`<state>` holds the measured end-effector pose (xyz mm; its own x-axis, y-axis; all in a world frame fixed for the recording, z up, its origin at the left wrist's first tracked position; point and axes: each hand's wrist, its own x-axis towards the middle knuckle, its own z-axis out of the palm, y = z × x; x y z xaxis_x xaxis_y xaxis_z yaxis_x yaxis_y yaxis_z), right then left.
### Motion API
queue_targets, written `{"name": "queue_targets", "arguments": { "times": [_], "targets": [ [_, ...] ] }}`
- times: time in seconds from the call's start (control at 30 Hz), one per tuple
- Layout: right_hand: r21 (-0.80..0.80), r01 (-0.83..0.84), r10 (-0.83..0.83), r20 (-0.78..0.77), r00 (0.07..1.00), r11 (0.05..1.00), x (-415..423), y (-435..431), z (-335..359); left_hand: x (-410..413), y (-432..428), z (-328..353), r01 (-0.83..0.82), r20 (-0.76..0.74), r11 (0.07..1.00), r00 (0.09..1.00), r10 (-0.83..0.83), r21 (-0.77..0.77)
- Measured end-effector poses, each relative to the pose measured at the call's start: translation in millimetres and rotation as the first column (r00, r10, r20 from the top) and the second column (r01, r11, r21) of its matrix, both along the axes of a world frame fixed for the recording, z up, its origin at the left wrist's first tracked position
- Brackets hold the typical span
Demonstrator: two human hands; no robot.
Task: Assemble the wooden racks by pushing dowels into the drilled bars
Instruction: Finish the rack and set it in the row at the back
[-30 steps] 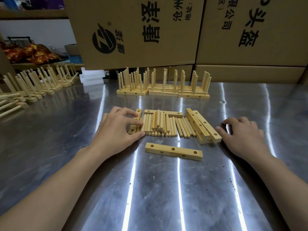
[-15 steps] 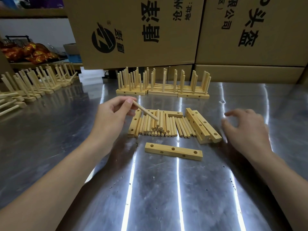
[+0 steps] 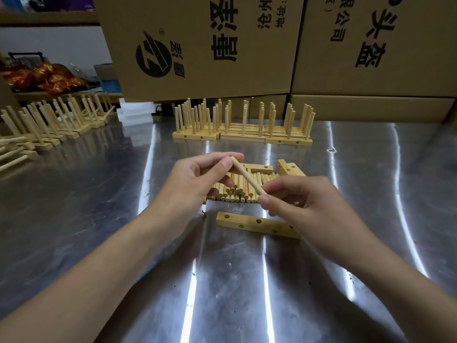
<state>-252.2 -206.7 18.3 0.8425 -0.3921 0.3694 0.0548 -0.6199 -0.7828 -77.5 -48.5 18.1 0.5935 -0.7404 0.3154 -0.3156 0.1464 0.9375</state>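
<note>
Head view | left hand (image 3: 195,179) pinches dowel (image 3: 248,177) at its far end, right hand (image 3: 309,201) pinches the near end, above the pile (image 3: 235,191), far of the bar (image 3: 247,223) | likely light, stiff, smooth; grip mid-shaft, leaving tip free.

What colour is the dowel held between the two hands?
The dowel is pale yellow-tan wood, seen best in the head view.

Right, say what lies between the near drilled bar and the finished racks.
Head view: the dowel pile and spare bars, then bare table; above, left hand and right hand hold one dowel.
</note>
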Motion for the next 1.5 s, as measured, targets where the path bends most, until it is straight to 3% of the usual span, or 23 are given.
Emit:
{"name": "queue_targets", "arguments": {
  "times": [0.1, 0.17, 0.3, 0.37, 0.47, 0.57, 0.67, 0.8, 0.97, 1.07, 1.2, 1.5],
  "targets": [
    [0.157, -0.025, 0.024, 0.008, 1.0, 0.987, 1, -3, 3, 5, 6, 5, 0.012, 0.125, 0.998, 0.992, -0.02, 0.064],
    [0.302, 0.001, -0.012, 0.035, 0.999, 0.953, 0, -6, 6, 12, 13, 10, -0.002, 0.272, 0.97, 0.96, -0.067, 0.243],
    [0.546, 0.014, -0.058, 0.064, 0.996, 0.837, -4, -9, 11, 20, 21, 11, -0.145, 0.526, 0.818, 0.824, -0.211, 0.556],
    [0.596, -0.005, -0.048, 0.073, 0.996, 0.803, -6, -12, 13, 19, 21, 9, -0.169, 0.549, 0.773, 0.794, -0.261, 0.612],
    [0.635, -0.035, -0.01, 0.067, 0.998, 0.772, -7, -14, 13, 17, 19, 7, -0.155, 0.538, 0.777, 0.801, -0.262, 0.61],
    [0.649, -0.079, 0.024, 0.094, 0.995, 0.757, -8, -14, 13, 19, 20, 10, -0.053, 0.421, 0.853, 0.885, -0.201, 0.519],
    [0.607, -0.151, 0.072, 0.152, 0.986, 0.781, -9, -13, 15, 14, 19, 16, 0.148, 0.118, 0.946, 0.975, -0.188, 0.288],
    [0.54, -0.148, 0.073, 0.157, 0.985, 0.829, -8, -10, 14, 4, 13, 17, 0.195, -0.139, 0.977, 0.973, -0.182, 0.085],
    [0.539, -0.143, 0.069, 0.156, 0.985, 0.83, -5, -6, 11, -2, 9, 18, 0.248, -0.339, 0.969, 0.912, -0.231, 0.007],
    [0.583, -0.143, 0.053, 0.17, 0.984, 0.8, -5, -5, 9, -5, 6, 16, 0.226, -0.397, 0.974, 0.895, -0.203, 0.011],
    [0.513, -0.1, 0.001, 0.19, 0.982, 0.853, -5, -4, 9, -7, 2, 10, 0.173, -0.373, 0.98, 0.919, -0.125, 0.096],
    [0.123, 0.032, -0.06, 0.231, 0.971, 0.992, -6, 5, 1, -8, -3, 5, 0.17, -0.464, 0.973, 0.882, -0.08, 0.156]
  ]
}}
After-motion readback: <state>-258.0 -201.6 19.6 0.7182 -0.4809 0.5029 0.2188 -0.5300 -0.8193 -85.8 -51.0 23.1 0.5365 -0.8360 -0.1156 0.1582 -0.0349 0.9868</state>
